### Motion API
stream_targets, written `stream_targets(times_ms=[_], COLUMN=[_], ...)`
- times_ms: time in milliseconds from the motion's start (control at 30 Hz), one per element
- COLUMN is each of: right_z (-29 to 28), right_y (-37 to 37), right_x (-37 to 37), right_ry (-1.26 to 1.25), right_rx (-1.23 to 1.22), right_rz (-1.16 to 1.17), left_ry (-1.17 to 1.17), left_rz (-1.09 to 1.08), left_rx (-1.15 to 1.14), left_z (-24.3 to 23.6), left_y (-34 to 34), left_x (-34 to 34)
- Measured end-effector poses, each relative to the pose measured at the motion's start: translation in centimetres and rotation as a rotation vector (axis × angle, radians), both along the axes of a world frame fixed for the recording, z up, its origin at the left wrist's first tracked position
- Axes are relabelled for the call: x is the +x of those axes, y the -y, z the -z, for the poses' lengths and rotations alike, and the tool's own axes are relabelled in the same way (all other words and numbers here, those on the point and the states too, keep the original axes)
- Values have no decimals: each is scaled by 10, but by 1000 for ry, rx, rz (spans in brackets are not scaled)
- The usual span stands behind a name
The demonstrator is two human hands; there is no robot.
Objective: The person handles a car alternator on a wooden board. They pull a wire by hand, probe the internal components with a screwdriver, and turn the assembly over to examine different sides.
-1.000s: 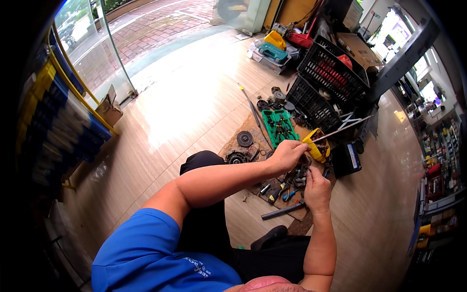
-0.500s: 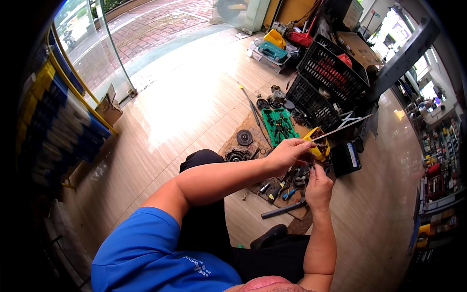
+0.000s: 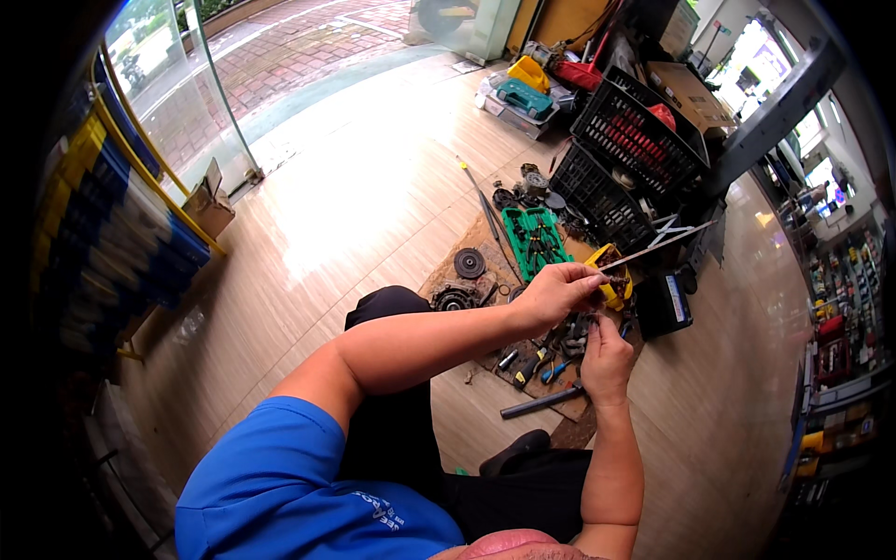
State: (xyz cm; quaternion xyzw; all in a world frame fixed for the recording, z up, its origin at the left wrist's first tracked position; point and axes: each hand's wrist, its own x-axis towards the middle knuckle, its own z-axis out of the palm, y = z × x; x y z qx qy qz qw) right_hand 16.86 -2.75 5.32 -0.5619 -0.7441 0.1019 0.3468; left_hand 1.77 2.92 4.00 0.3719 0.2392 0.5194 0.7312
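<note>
My left hand (image 3: 558, 297) is out in front of me with thumb and fingers closed together. Just below it and to its right, my right hand (image 3: 608, 359) is raised, its fingertips pinched close to those of the left. Whatever small thing lies between the fingers is too small and dark to name. Behind the left fingertips is a yellow container (image 3: 616, 291) with dark parts in it. A thin pale metal strip (image 3: 658, 245) runs from near those fingertips toward the upper right; I cannot tell whether it is touched.
Below the hands, cardboard (image 3: 441, 276) carries a green tool case (image 3: 534, 241), a round dark disc (image 3: 469, 263), a yellow-and-black handled tool (image 3: 532, 368) and a grey metal tube (image 3: 541, 402). Black crates (image 3: 644, 131) stand beyond, with a black box-shaped battery (image 3: 665, 306) at the right.
My right hand has shifted slightly left, and its fingertips have turned a little. The left hand has stayed almost in place.
</note>
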Motion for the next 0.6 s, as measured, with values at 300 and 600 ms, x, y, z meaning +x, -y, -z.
stream_targets(times_ms=[300, 600], right_z=[2, 5], right_y=[2, -1], right_x=[-4, 5], right_ry=[-31, -188], right_rx=[-98, -221], right_rz=[-27, -107], left_ry=[-74, 176], left_rz=[45, 69], left_rx=[103, -117], left_z=[3, -10], left_y=[0, -9], left_x=[1, -9])
